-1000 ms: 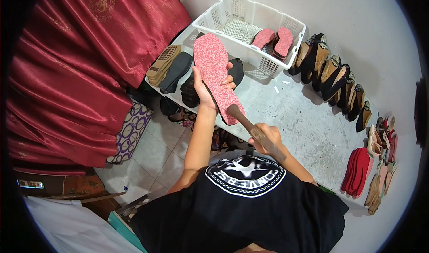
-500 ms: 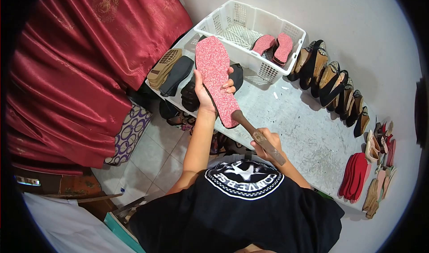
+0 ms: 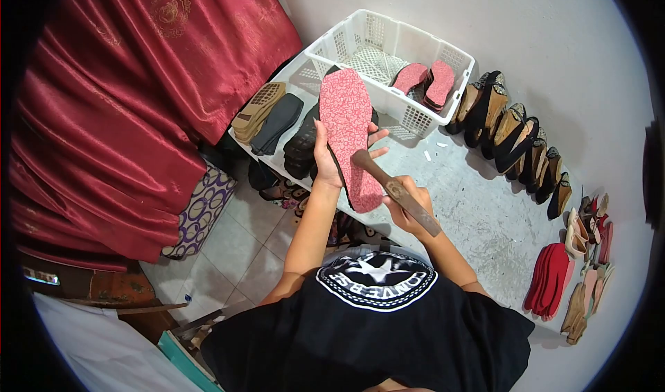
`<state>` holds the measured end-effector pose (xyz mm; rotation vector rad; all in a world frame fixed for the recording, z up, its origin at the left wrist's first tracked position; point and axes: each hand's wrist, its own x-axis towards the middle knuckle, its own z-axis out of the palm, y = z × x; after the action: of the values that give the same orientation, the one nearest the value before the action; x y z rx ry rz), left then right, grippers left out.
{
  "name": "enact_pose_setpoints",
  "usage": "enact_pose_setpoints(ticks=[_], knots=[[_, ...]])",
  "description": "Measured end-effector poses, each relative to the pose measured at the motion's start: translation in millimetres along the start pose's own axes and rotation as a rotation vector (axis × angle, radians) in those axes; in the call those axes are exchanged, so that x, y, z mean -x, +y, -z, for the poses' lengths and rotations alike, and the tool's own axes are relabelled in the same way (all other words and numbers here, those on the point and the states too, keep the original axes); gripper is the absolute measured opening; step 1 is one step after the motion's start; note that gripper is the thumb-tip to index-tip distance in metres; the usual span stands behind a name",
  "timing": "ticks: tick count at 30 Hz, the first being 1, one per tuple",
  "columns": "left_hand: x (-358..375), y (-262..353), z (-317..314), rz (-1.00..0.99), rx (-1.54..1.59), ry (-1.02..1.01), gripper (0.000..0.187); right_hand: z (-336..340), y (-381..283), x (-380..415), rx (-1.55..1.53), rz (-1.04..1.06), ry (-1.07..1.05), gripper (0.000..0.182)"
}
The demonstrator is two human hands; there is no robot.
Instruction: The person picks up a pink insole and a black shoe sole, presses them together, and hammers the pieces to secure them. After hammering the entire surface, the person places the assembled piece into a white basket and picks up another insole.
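A pink patterned shoe sole (image 3: 345, 111) with a dark edge is held up over the near edge of the table. My left hand (image 3: 330, 158) holds it from beneath, thumb on its left side and fingertips reaching past its right side. My right hand (image 3: 410, 208) is closed round the brown handle of a hammer-like tool (image 3: 420, 214). The tool's head end lies over the middle of the sole; whether it touches the surface is hard to tell.
Behind stands a white basket (image 3: 388, 91) with pink soles. Tan soles (image 3: 258, 110) and dark soles (image 3: 278, 124) lie at the table's left. Black shoes (image 3: 512, 132) line the wall. Red soles (image 3: 547, 280) lie at the right. A red curtain (image 3: 152, 115) hangs left.
The sole and my left hand have shifted right and slightly down in view. The tool's head end has moved from near the sole's narrow lower end up to its middle.
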<state>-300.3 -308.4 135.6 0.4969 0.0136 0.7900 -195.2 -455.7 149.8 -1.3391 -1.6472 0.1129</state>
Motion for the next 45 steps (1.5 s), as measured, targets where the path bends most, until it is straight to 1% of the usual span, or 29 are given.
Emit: enact_pose_setpoints(ticks=[3, 4, 7, 11, 12, 15, 16, 19, 20, 23, 24, 27, 28, 29, 31, 32, 35, 36, 39, 40, 42, 43, 44, 45], knots=[[4.1, -1.4, -6.5, 0.028, 0.042, -0.023, 0.084, -8.1, -0.2, 3.5, -0.105, -0.020, 0.132, 0.024], [4.2, -3.1, -5.7, 0.049, 0.050, -0.037, 0.085, -6.6, 0.7, -2.4, -0.052, 0.050, 0.110, 0.024], [3.3, -9.2, -3.1, 0.071, 0.025, 0.020, 0.086, -1.5, 0.7, -15.5, -0.003, -0.042, 0.002, 0.026], [8.6, -15.0, -4.3, 0.091, -0.003, -0.041, 0.085, -11.7, 3.6, -11.3, -0.149, -0.053, 0.230, 0.020], [8.6, -15.5, -2.2, 0.111, -0.030, -0.072, 0.083, -8.6, 0.0, -20.5, -0.018, 0.032, 0.224, 0.018], [6.6, -21.2, -3.0, 0.097, -0.187, 0.076, 0.081, 0.5, -4.1, -34.2, -0.065, -0.197, 0.103, 0.018], [7.3, -24.6, 2.2, 0.134, -0.093, 0.079, 0.080, -5.9, 6.9, -30.9, -0.088, -0.110, 0.160, 0.018], [11.5, -20.3, 0.2, 0.157, 0.021, -0.020, 0.079, -2.3, -5.1, -30.6, -0.163, -0.164, 0.291, 0.018], [13.7, -21.1, -4.6, 0.143, -0.072, 0.094, 0.080, 3.2, -8.6, -34.4, -0.108, -0.185, 0.213, 0.018], [12.2, -23.1, 3.9, 0.187, -0.166, 0.161, 0.080, 11.0, -7.5, -44.9, -0.174, -0.264, 0.143, 0.019], [12.1, -24.3, 5.2, 0.184, -0.065, 0.088, 0.080, 7.5, -1.0, -40.1, -0.188, -0.239, 0.212, 0.015], [15.0, -23.4, 19.2, 0.178, -0.053, 0.061, 0.080, 5.7, 18.4, -18.4, -0.099, -0.389, 0.242, 0.012], [15.4, -23.0, 27.4, 0.196, 0.003, 0.043, 0.080, 7.0, 24.5, -16.2, -0.166, -0.452, 0.261, 0.013], [16.6, -23.6, 36.9, 0.194, 0.016, 0.052, 0.080, 5.5, 37.4, -12.9, -0.231, -0.477, 0.254, 0.020], [19.2, -25.3, 49.7, 0.194, 0.040, 0.064, 0.080, 13.8, 46.8, -16.1, -0.404, -0.794, 0.100, 0.027], [21.3, -26.4, 51.4, 0.189, 0.041, 0.077, 0.080, 12.0, 67.3, -9.6, -0.397, -0.854, -0.001, 0.032], [25.4, -29.6, 55.8, 0.181, 0.040, 0.075, 0.079, 0.4, 93.2, 5.7, -0.229, -0.831, -0.125, 0.031], [26.4, -29.9, 57.3, 0.186, 0.036, 0.078, 0.078, -0.1, 97.8, 7.6, -0.171, -0.834, -0.202, 0.030], [27.2, -30.5, 59.2, 0.202, 0.043, 0.097, 0.078, -14.8, 127.5, 21.1, -0.010, -0.747, -0.268, 0.032], [27.2, -31.1, 58.7, 0.205, 0.050, 0.090, 0.078, -20.0, 130.1, 23.8, 0.048, -0.725, -0.247, 0.034], [26.6, -32.3, 57.0, 0.208, 0.063, 0.076, 0.078, -41.7, 168.2, 45.5, 0.144, -0.622, -0.198, 0.034], [26.3, -33.0, 57.6, 0.212, 0.082, 0.062, 0.078, -44.6, 169.4, 44.1, 0.191, -0.567, -0.174, 0.034], [26.4, -33.6, 58.8, 0.215, 0.101, 0.048, 0.078, -43.4, 170.4, 43.8, 0.231, -0.678, -0.288, 0.029], [26.4, -33.4, 58.6, 0.218, 0.118, 0.034, 0.079, -44.0, 171.7, 44.5, 0.253, -0.678, -0.309, 0.032]])
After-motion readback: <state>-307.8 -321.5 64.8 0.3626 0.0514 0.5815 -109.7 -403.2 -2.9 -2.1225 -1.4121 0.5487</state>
